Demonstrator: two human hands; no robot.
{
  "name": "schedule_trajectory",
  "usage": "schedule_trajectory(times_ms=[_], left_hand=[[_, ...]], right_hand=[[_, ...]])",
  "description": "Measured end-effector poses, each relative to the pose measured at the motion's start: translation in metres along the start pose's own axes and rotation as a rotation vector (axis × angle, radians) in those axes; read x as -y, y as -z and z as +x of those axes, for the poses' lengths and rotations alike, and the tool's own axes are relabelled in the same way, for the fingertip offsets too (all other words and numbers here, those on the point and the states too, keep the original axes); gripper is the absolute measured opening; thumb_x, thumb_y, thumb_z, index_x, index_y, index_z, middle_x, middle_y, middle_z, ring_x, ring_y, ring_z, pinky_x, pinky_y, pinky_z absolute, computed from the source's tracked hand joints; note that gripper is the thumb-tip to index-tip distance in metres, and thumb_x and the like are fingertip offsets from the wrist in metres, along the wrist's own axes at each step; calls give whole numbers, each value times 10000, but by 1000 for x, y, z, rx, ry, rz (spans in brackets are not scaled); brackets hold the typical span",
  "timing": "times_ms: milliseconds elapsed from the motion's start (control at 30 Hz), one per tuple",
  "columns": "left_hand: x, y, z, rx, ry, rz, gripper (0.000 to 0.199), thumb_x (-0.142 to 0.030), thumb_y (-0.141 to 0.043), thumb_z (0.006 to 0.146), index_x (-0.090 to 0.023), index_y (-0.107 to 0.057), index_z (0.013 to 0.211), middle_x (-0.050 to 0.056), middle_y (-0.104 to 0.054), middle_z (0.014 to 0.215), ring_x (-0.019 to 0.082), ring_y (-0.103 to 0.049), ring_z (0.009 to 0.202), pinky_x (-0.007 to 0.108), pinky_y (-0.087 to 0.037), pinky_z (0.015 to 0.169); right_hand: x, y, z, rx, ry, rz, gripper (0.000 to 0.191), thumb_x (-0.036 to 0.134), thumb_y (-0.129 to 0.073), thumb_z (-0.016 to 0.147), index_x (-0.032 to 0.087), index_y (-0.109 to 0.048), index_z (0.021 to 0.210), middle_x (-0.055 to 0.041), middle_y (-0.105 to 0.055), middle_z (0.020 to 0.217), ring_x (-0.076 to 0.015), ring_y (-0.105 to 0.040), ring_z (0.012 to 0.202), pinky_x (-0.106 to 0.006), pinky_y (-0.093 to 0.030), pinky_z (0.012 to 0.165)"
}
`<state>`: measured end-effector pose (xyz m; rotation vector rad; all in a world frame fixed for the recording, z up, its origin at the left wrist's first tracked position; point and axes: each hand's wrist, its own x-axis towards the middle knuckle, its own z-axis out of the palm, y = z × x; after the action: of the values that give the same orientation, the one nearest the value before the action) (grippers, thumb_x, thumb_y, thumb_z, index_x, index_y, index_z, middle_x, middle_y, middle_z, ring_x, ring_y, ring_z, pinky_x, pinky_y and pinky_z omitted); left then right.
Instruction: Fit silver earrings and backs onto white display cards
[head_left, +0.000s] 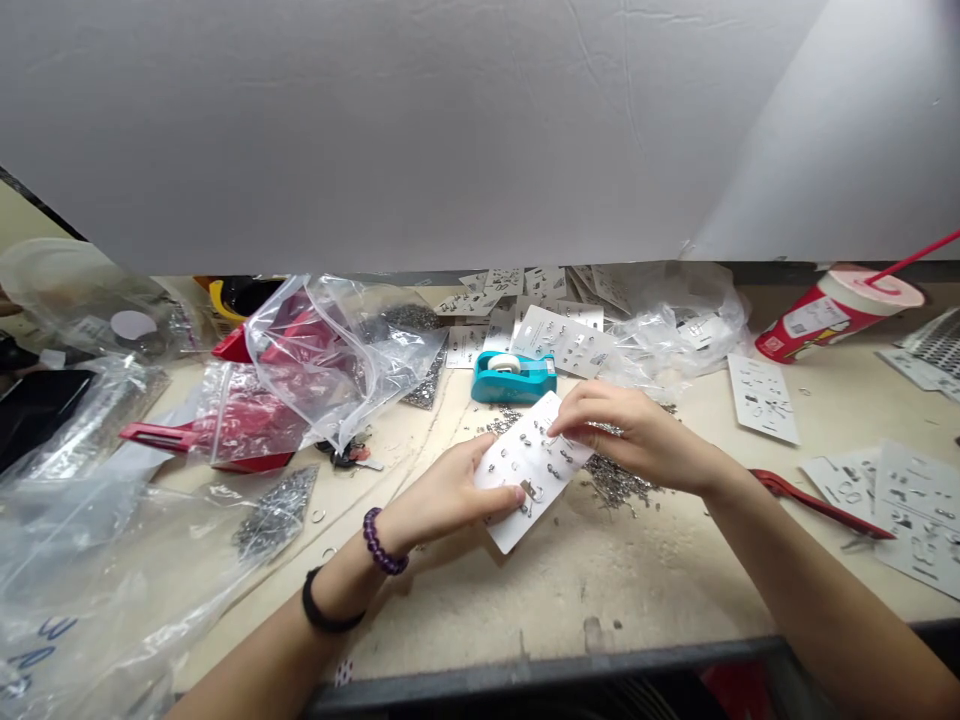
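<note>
A white card [534, 470] set with rows of small silver jewellery pieces is tilted above the table. My left hand [457, 495] grips its left edge, thumb lying on the front and fingers behind. At the card's upper right, my right hand [626, 430] has its fingertips pinched together against the surface. Whatever is between those fingertips is too small to make out. Beneath and behind the card spreads a heap of tiny metal pieces [619, 482], partly hidden by my right hand. A turquoise tape dispenser [514, 380] stands just beyond the card.
More jewellery cards [562, 340] are piled at the back. Clear plastic bags [352, 350] and a red scoop [169, 436] crowd the left. Rightward are a single card [763, 398], red-handled tweezers [817, 503] and a tilted red cup [817, 315] with a straw.
</note>
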<state>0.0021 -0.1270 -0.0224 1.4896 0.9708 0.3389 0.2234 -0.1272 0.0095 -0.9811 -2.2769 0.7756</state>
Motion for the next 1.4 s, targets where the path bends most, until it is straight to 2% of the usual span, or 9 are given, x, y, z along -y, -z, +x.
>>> schedule_trajectory(times_ms=[167,333,433,600,867,1133,1400], left_hand=[[-1,5,0,27,30,134,329,-274,-593,672,-147,-533,970,39,-605,905,178,-555,795,285,-456,678],[0,13,1,155,86,267,277,-296,-591,654,-159,-535,888,13,-595,817,170,-546,732,258,-443,613],[1,17,2,170,96,342,232,-295,-586,640,-169,-531,827,4,-595,794,170,-546,725,247,-430,602],[1,20,1,176,96,475,225,-321,-592,622,-182,-527,786,-11,-587,744,163,-533,676,232,-381,558],[1,20,0,165,68,537,227,-339,-609,618,-187,-525,764,-21,-568,712,153,-511,648,230,-356,558],[0,20,-1,160,55,538,244,-346,-595,624,-183,-544,799,-2,-586,765,167,-520,688,239,-361,578],[-5,19,-5,160,58,634,328,-419,-601,658,-188,-552,885,17,-620,826,184,-540,721,245,-357,593]], right_hand=[[-8,-9,-7,10,-11,11,184,151,-490,852,215,-620,964,-43,-608,897,-156,-550,860,-313,-464,727],[-15,-26,-13,-31,-61,47,186,174,-516,839,218,-606,996,-40,-640,933,-163,-573,885,-325,-475,742],[-16,-36,-14,-46,-118,60,179,190,-533,830,201,-603,994,-44,-651,948,-161,-585,881,-327,-475,754],[-15,-44,-15,17,-137,127,122,195,-546,818,193,-621,914,-30,-661,867,-136,-598,784,-290,-486,707],[-18,-49,-16,68,-137,116,99,190,-544,798,188,-628,850,-26,-657,802,-118,-581,687,-253,-471,625],[-15,-46,-16,104,-86,47,100,147,-549,782,197,-616,837,-22,-657,806,-137,-589,750,-292,-466,691],[-11,-47,-15,136,-171,26,75,150,-539,794,187,-599,819,-14,-641,780,-122,-571,688,-264,-448,635]])
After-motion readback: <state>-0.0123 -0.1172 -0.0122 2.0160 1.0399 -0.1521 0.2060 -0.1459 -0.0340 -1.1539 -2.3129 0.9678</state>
